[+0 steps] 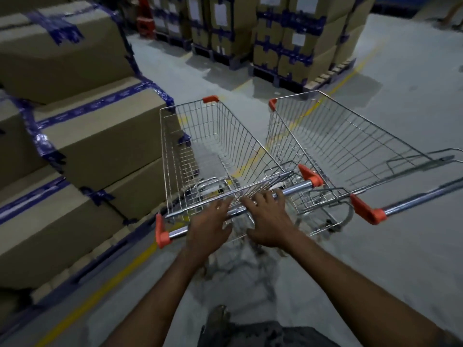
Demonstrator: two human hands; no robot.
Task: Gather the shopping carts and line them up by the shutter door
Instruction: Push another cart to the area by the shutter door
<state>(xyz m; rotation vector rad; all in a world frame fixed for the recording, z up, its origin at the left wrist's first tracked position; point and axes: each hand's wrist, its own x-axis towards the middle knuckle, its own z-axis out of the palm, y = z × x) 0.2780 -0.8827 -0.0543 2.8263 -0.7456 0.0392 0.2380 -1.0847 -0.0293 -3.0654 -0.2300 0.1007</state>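
Our left hand (pixel 209 222) and right hand (pixel 269 219) lay splayed on the cart handle (pixel 297 189); gathering, we judged, needed a grip next.

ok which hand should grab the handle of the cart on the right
Right, probably. The right hand sits nearer the right cart's handle; the left hand is over the left cart's handle and could steer that one.

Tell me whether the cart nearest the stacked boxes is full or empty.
Empty. The cart holds nothing: through its wire mesh only the floor shows.
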